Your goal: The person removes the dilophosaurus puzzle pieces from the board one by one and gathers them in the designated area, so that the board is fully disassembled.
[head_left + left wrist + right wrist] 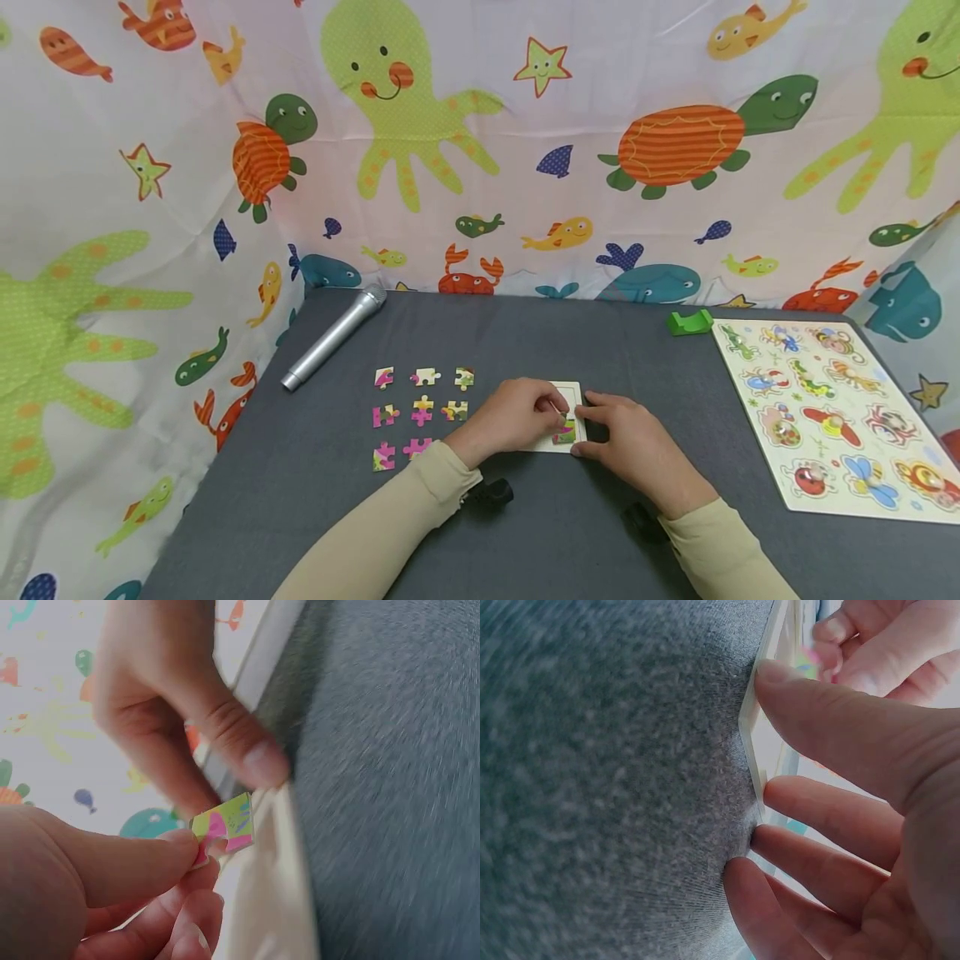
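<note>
My left hand (513, 421) pinches a small green and pink jigsaw piece (241, 816) between thumb and fingertips, its notched side showing in the left wrist view. It holds the piece over a pale wooden puzzle board (566, 388) with a raised rim. Green and pink printing shows at the board's lower right, right under those fingertips. My right hand (637, 437) rests against the board's right side, thumb at the near corner and index finger at the far one. In the right wrist view, its other fingers extend down to the grey cloth, fairly straight.
Left of the board, several loose jigsaw pieces (422, 410) lie in rows, partly covered by my left forearm. A silver microphone (333, 337) lies farther left. At the right are a large insect picture board (776, 475) and a green block (690, 322). A sea-animal curtain (480, 167) hangs behind.
</note>
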Available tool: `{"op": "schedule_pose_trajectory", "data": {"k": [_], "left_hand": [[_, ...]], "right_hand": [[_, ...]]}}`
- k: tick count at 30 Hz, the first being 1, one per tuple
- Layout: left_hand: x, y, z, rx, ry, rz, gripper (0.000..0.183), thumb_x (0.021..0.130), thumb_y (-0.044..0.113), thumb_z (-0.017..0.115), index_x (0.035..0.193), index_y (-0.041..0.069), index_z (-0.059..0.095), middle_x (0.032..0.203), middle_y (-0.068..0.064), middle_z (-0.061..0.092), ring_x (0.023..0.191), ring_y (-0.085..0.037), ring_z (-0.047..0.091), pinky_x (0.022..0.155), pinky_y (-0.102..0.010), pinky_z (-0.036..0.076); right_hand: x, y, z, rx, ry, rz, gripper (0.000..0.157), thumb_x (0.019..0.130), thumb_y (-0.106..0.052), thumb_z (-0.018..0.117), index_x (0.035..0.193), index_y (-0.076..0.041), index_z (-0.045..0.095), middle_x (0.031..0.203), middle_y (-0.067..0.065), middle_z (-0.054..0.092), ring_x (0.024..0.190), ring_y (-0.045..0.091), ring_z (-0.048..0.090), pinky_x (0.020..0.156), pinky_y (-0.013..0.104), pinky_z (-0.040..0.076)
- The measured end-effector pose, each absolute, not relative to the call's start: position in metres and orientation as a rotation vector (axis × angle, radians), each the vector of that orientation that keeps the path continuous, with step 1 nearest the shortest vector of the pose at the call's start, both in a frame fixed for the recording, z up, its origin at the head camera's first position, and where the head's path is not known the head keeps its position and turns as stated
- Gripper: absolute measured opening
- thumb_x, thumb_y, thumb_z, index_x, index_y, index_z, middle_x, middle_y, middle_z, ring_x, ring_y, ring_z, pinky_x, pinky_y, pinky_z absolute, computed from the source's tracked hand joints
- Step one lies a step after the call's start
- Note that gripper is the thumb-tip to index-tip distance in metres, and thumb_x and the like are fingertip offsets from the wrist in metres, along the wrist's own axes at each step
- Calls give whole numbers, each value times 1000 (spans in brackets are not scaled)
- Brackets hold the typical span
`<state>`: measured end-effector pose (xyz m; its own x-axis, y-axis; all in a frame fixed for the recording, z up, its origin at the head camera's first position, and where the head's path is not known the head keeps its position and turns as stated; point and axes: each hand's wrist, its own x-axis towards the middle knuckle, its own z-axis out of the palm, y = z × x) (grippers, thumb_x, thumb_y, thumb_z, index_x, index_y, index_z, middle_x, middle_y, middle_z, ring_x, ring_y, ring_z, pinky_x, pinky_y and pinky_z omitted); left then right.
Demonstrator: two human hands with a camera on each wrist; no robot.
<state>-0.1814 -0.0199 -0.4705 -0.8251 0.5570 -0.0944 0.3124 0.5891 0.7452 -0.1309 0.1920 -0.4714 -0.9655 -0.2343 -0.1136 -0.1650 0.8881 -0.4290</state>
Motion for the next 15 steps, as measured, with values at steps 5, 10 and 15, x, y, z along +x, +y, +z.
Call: {"op": "schedule_pose_trajectory", "data": {"k": [5, 10, 15], "left_hand": [[-180, -54, -462, 661, 2487, 1135, 13, 103, 21, 74, 113, 17, 81, 91, 8, 72, 81, -7, 63, 76, -27, 50], [-174, -95, -465, 627, 2466, 1145, 10, 101, 19, 77, 110, 17, 80, 89, 9, 74, 82, -9, 65, 77, -28, 52], [-165, -132, -471, 572, 2493, 1103, 7, 99, 17, 79, 106, 18, 80, 87, 10, 73, 80, -8, 66, 77, -28, 52]], "right_hand": [[-131, 188, -470, -298, 2886, -618, 62, 88, -32, 91, 142, -9, 72, 157, 21, 60, 146, 47, 55, 115, 64, 47], [-129, 188, -470, -296, 2886, -620, 62, 88, -31, 91, 142, -8, 71, 158, 22, 59, 147, 49, 53, 116, 65, 46], [-129, 189, -471, -316, 2893, -636, 62, 88, -31, 91, 142, -8, 72, 157, 23, 58, 146, 49, 53, 115, 65, 47]]}}
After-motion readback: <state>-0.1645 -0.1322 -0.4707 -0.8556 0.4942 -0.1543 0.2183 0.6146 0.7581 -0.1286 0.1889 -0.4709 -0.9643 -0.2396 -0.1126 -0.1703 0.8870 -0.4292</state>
